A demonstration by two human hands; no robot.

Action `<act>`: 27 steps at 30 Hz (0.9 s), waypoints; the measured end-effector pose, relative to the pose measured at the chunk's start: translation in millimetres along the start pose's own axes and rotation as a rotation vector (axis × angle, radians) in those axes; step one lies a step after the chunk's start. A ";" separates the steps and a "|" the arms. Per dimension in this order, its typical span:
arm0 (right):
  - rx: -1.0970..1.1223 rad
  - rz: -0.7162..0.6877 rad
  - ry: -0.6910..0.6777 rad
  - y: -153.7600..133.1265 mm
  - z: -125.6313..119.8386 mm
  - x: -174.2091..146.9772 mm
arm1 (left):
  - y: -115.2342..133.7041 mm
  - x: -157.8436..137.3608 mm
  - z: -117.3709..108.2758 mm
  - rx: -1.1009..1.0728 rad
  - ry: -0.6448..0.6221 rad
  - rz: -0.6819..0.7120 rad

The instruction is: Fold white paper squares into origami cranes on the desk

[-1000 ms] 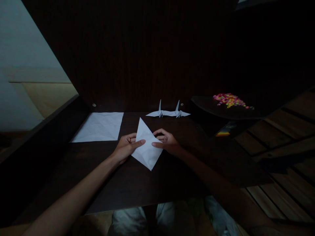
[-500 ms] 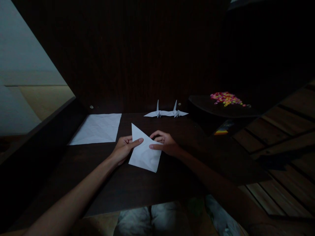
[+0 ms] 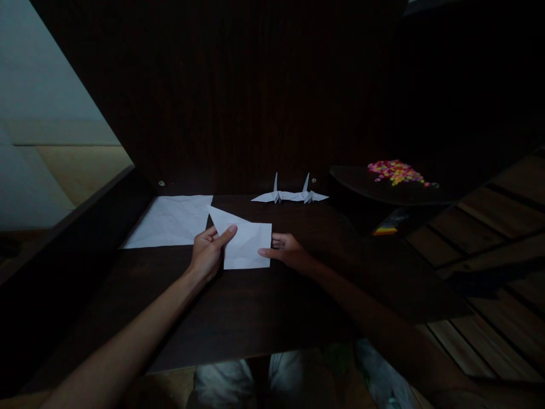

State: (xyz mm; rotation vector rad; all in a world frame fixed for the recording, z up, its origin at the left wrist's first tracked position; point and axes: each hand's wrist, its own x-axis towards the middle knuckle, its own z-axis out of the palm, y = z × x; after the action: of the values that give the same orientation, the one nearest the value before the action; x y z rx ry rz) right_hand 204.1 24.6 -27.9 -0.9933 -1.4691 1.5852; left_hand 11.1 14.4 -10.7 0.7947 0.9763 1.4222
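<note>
A folded sheet of white paper [image 3: 248, 247] is held above the dark desk, roughly square with a pointed flap sticking out at its upper left. My left hand [image 3: 208, 250] grips its left side, thumb on top and fingers behind. At the right edge, my right hand [image 3: 289, 250] pinches the paper, its thumb lying on the front and its other fingers curled partly out of sight. Beyond my hands, two white origami cranes [image 3: 292, 196] stand side by side against the back panel, apparently touching.
A flat, creased white sheet [image 3: 170, 221] lies at the back left, beside the low side board [image 3: 85, 210]. On a rounded shelf [image 3: 383, 190] at the right sits a heap of small pink, red and yellow pieces [image 3: 398, 172]. Wooden slats [image 3: 489, 227] show further right.
The folded paper has turned in my hands, so its lower edge is now nearly level and its point leans left. My right hand has shifted slightly along its right edge.
</note>
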 end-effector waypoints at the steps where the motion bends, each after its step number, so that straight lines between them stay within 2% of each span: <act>1: -0.001 0.013 -0.009 0.9 0.3 -0.1 | 0.2 -0.3 0.4 -0.005 0.005 0.001; 5: -0.047 0.061 -0.040 1.2 1.5 -3.2 | 1.9 -1.4 1.5 -0.010 0.022 -0.001; 9: -0.056 0.042 -0.132 -2.7 1.9 -6.5 | 3.1 0.6 0.8 -0.003 0.068 0.034; 12: -0.034 0.043 -0.142 -5.3 2.2 -7.1 | 2.1 4.1 -1.2 -0.027 0.074 0.059; 16: -0.027 0.081 -0.081 -6.0 3.6 -6.9 | 1.4 8.9 -5.3 -0.013 0.112 0.098; 21: -0.091 -0.051 0.103 -3.5 5.2 -5.7 | 2.8 13.9 -9.6 0.027 0.208 0.128; 27: -0.095 -0.088 0.125 1.0 3.5 -2.7 | 1.1 15.4 -10.1 0.046 0.228 0.099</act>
State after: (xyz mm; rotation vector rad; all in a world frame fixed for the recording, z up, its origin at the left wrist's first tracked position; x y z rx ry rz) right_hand 202.1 20.7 -28.7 -1.0479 -1.4917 1.3776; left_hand 0.1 28.6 -15.0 0.7332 1.1604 1.6062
